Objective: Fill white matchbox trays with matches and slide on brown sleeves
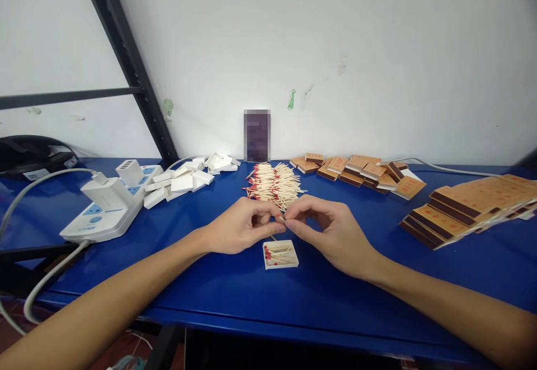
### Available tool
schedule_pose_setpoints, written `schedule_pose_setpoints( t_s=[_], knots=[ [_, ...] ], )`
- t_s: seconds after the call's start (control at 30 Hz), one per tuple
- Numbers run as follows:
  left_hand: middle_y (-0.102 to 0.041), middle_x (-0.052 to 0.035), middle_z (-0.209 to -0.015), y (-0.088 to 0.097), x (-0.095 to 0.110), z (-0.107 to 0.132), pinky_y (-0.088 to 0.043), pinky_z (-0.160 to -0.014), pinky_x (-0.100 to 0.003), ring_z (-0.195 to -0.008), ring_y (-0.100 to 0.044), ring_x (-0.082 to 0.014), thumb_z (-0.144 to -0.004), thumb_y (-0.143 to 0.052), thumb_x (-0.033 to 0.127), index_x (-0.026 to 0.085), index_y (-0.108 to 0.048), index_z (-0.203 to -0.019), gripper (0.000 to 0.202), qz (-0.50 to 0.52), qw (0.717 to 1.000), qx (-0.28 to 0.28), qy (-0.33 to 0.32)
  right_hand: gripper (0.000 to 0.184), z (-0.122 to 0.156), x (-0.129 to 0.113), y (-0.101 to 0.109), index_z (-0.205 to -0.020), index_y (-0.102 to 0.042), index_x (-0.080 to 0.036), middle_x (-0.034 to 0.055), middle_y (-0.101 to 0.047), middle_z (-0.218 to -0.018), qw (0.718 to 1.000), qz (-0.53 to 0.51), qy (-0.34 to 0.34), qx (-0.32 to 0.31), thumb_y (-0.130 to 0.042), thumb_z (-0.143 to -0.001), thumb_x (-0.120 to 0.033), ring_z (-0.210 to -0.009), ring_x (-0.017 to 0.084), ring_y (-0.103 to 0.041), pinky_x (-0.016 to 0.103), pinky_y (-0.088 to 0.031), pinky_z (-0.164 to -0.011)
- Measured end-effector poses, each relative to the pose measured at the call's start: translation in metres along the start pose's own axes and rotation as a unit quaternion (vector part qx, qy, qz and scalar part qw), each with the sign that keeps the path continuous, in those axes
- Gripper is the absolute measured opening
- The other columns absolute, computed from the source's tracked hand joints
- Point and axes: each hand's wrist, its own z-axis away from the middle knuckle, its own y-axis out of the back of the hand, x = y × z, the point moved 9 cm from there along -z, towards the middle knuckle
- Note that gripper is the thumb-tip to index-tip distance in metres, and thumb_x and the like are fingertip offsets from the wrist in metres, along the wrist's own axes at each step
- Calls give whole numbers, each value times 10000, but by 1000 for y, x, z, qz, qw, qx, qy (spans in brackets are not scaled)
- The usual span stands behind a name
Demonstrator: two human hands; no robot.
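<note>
My left hand (243,226) and my right hand (325,230) meet fingertip to fingertip over the blue table (235,292). Both are closed in a pinch on a few matchsticks (280,220) held between them. Just below the hands lies a small white open tray (280,254) with several red-tipped matches inside. Behind the hands sits a loose pile of matches (273,183) with red heads.
White inner trays (188,177) are heaped at back left beside a white power strip (109,205) with plugs and cables. Orange matchbox sleeves (356,167) lie at back right, flat stacks (470,205) at far right. A black frame post (130,62) leans against the wall.
</note>
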Motion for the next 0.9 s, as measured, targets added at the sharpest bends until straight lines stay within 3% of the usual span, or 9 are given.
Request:
schedule_pose_setpoints(
  t_s=[0.27, 0.4, 0.53, 0.63, 0.77, 0.9],
  knots=[
    [-309, 93, -527, 4, 1, 0, -275, -502, -213, -482, -295, -71, -906, -560, 323, 162, -632, -887, 177, -87, 996, -7, -22, 87, 4, -1, -9, -852, -686, -212, 4, -700, -802, 995, 90, 20, -38, -614, -883, -249, -719, 138, -620, 258, -503, -646],
    [-349, 88, -529, 12, -4, 3, -289, -512, -222, -475, -325, -75, -854, -581, 268, 171, -639, -894, 119, -172, 984, -42, -26, 90, 12, -19, -15, -909, -649, -201, 18, -693, -819, 978, 139, 141, -64, -563, -910, -175, -752, 140, -624, 272, -507, -697],
    [-412, 77, -553, 15, -13, 5, -297, -512, -225, -486, -396, -84, -846, -590, 292, 183, -652, -944, 160, -216, 973, -81, 1, 174, 23, -32, -30, -1069, -613, -199, 68, -690, -931, 936, 222, 234, -141, -489, -952, -165, -866, 182, -614, 338, -508, -775],
    [-437, 71, -553, 12, -14, 5, -297, -519, -226, -492, -422, -89, -868, -573, 291, 191, -655, -945, 150, -227, 969, -98, 2, 183, 24, -32, -31, -1100, -593, -187, 80, -680, -944, 924, 254, 238, -159, -475, -960, -184, -867, 195, -602, 364, -495, -790],
    [-466, 62, -560, 8, -14, 5, -305, -537, -230, -505, -436, -93, -872, -561, 246, 186, -661, -896, 119, -236, 966, -105, -1, 177, 20, -32, -23, -1064, -590, -187, 67, -671, -887, 936, 245, 219, -127, -452, -953, -170, -823, 190, -586, 351, -484, -752],
    [-455, 66, -553, 7, -13, 5, -302, -530, -226, -493, -426, -90, -868, -551, 231, 180, -649, -872, 111, -229, 967, -107, -3, 136, 22, -31, -30, -1012, -608, -186, 84, -664, -952, 933, 242, 204, -174, -527, -908, -222, -876, 202, -584, 375, -481, -813]
  ],
)
